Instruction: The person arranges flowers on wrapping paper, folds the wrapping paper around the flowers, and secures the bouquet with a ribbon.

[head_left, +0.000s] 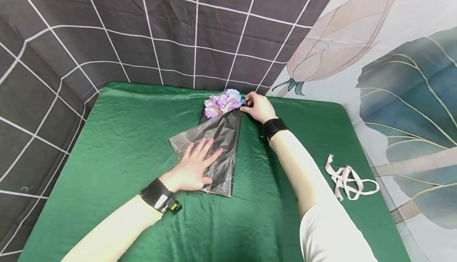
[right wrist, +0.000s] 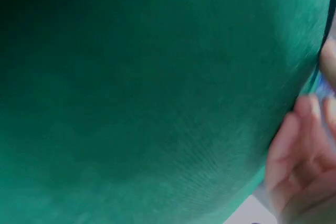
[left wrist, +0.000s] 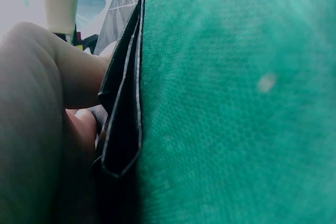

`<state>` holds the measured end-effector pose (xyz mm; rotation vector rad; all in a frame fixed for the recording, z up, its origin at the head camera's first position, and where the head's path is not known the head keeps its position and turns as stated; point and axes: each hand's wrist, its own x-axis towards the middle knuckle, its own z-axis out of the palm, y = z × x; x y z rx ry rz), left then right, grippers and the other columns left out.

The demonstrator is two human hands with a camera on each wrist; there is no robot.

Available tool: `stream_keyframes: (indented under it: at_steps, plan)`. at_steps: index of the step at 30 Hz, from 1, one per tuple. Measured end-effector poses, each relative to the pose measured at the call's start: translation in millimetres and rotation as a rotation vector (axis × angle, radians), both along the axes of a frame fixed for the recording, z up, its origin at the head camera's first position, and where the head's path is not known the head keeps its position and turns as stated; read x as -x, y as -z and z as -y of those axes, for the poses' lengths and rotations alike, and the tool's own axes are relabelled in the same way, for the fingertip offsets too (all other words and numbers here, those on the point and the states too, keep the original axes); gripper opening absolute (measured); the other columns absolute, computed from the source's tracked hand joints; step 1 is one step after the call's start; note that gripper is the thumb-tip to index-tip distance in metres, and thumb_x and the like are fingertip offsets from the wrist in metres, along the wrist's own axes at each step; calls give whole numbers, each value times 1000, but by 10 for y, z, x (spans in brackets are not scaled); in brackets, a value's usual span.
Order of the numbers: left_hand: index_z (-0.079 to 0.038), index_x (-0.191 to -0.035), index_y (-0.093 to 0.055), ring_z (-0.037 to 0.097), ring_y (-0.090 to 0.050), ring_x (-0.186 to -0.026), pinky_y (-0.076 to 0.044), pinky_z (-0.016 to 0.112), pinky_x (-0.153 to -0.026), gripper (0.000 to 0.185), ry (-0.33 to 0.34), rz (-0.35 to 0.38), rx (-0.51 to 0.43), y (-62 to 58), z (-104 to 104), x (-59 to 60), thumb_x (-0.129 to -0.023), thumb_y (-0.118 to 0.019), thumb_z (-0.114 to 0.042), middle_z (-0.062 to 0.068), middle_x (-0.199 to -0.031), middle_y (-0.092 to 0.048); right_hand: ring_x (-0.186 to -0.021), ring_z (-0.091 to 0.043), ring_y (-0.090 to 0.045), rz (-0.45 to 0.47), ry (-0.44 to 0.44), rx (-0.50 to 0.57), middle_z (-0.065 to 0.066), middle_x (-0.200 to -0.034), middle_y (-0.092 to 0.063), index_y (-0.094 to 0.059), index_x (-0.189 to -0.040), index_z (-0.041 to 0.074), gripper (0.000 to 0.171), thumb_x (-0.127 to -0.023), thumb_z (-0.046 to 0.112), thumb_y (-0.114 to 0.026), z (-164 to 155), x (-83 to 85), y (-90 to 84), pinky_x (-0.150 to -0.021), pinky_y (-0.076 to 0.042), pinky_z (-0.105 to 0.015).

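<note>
A bunch of purple and blue flowers (head_left: 223, 103) lies on the green cloth (head_left: 125, 135), its stems covered by a folded sheet of dark grey wrapping paper (head_left: 226, 133). My left hand (head_left: 200, 155) lies flat on the lower part of the paper with fingers straight and spread. In the left wrist view, the left hand (left wrist: 47, 119) sits against the paper's folded edge (left wrist: 123, 124). My right hand (head_left: 247, 105) pinches the paper's top right corner beside the blooms. In the blurred right wrist view, the right hand's fingers (right wrist: 299, 156) show curled above the cloth (right wrist: 147, 93).
A loose pale pink ribbon (head_left: 348, 180) lies on the cloth at the right, near the table's edge. A dark grid-patterned backdrop (head_left: 160, 36) hangs behind and to the left, and a floral print hanging (head_left: 392, 56) closes off the right.
</note>
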<state>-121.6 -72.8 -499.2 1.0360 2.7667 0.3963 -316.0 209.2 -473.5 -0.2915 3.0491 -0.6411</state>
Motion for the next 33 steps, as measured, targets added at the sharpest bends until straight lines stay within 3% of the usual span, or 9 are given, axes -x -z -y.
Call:
stream_keyframes:
  at_steps: [4,8,10,13,17,23,33]
  plan:
    - [-30,-153,-7,31,6,-146,3,57,-113,100,2,9,2,14,10,-7,-78,-69,-49,11,-160,5,-98,-26,-57,-107,-22,-99,-6,-110,-57,-59,-105,14,29,-85,31,-69,143,-326,-65,-80,-49,-45]
    - [-30,-153,-6,32,6,-145,1,58,-112,100,3,3,12,24,27,-10,-78,-68,-50,12,-160,5,-120,-32,-48,-194,-103,-157,-12,-135,-47,-54,-125,9,48,-88,38,-62,343,-819,-106,-91,-46,-50]
    - [-31,-153,-6,32,7,-145,2,57,-112,99,-2,9,18,17,39,-4,-78,-68,-51,11,-160,6,-132,-33,-39,-158,-168,-165,-15,-146,-38,-47,-137,5,62,-91,45,-56,429,-1035,-112,-101,-39,-49]
    - [-31,-153,-7,31,8,-145,2,57,-112,99,-10,13,23,-7,64,12,-79,-68,-50,11,-160,6,-142,-32,-22,-5,-262,-171,-17,-154,-25,-32,-146,2,72,-96,54,-40,538,-1209,-75,-112,-26,-44]
    - [-29,-153,-9,31,8,-145,1,57,-112,98,-11,18,11,-37,71,24,-79,-69,-49,11,-160,5,-144,-33,-17,134,-271,-247,-20,-155,-19,-24,-148,-1,70,-101,50,-26,622,-1165,39,-115,-20,-45]
    - [-29,-153,-10,31,6,-146,2,57,-112,98,5,18,-2,-21,33,8,-78,-69,-48,12,-160,4,-143,-33,-17,161,-143,-332,-21,-155,-20,-21,-148,-3,67,-102,45,-25,624,-924,101,-114,-20,-45]
    - [-29,-153,-10,32,6,-146,2,57,-112,97,2,9,-1,-20,3,2,-79,-69,-48,12,-160,4,-145,-30,-11,258,-49,-383,-16,-157,-17,-14,-151,0,69,-102,48,-20,581,-551,45,-116,-15,-43]
